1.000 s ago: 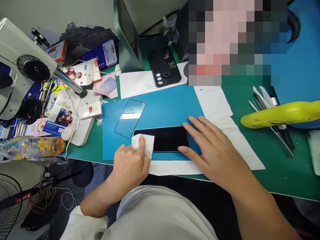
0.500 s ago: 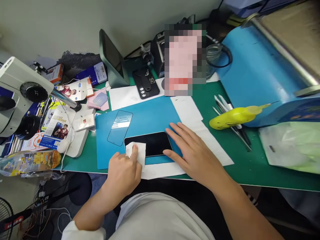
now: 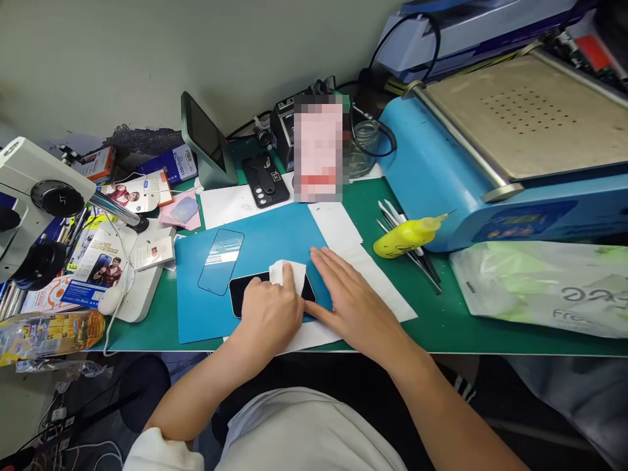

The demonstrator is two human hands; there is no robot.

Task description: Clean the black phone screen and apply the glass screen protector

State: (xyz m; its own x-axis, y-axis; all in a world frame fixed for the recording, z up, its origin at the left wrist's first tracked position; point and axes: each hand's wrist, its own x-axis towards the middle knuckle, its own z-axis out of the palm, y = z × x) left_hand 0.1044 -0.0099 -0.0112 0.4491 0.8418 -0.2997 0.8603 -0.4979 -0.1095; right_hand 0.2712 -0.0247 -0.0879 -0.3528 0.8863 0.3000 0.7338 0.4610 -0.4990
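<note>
A phone lies on the blue mat with its black screen up. My left hand is over it, the other fingers curled and the index finger pressing a white wipe onto the right half of the screen. Beside the phone's right end rests my right hand, fingers stretched out, the thumb touching the phone's lower right corner. Left of the phone, a clear screen protector with a dark border lies flat on the mat. White paper shows under the mat and my right hand.
At left stand a microscope and a drink bottle lying on its side. Behind the mat are a black phone case and a tablet-like display. Rightward lie a yellow squeeze bottle, tweezers, a blue machine and a plastic bag.
My left hand has slid the wipe rightward along the screen, from the phone's left end to its right half. My right hand stays at the phone's right end. The view has turned right.
</note>
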